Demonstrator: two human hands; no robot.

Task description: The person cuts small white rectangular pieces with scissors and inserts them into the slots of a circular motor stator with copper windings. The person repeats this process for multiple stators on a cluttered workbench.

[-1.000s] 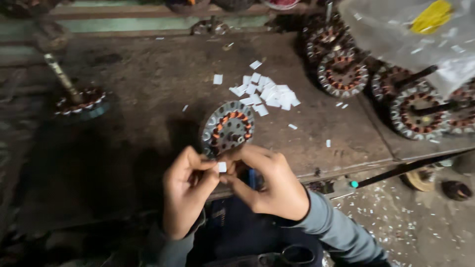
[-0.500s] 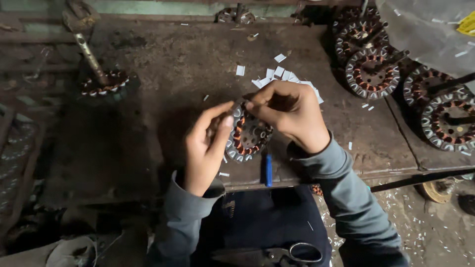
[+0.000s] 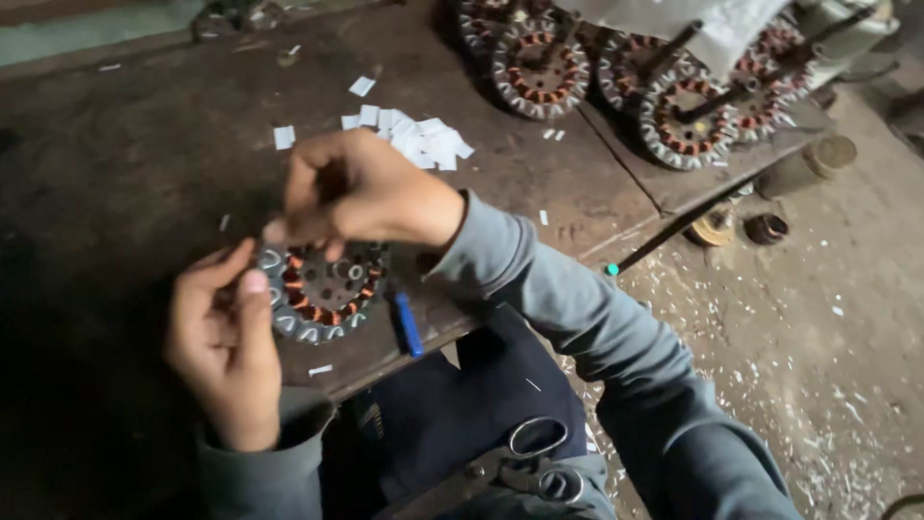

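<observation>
A round motor stator [image 3: 322,292] with copper windings and white slot liners lies flat near the front edge of the dark wooden bench [image 3: 144,164]. My left hand [image 3: 226,342] rests at its left rim, thumb and fingers touching the edge. My right hand [image 3: 361,193] hovers over the stator's upper side, fingertips pinched together near the rim; whether they hold a paper strip is hidden. A blue-handled tool [image 3: 406,323] lies just right of the stator.
A pile of small white paper slips [image 3: 414,135] lies behind my hands. Several more wound stators [image 3: 674,87] are stacked at the bench's back right. Scissors [image 3: 525,453] rest on my lap. The floor [image 3: 818,318] at right is littered with scraps.
The view has swung left and closer. My right hand has moved over the stator's top, and my left hand has dropped to its left rim.
</observation>
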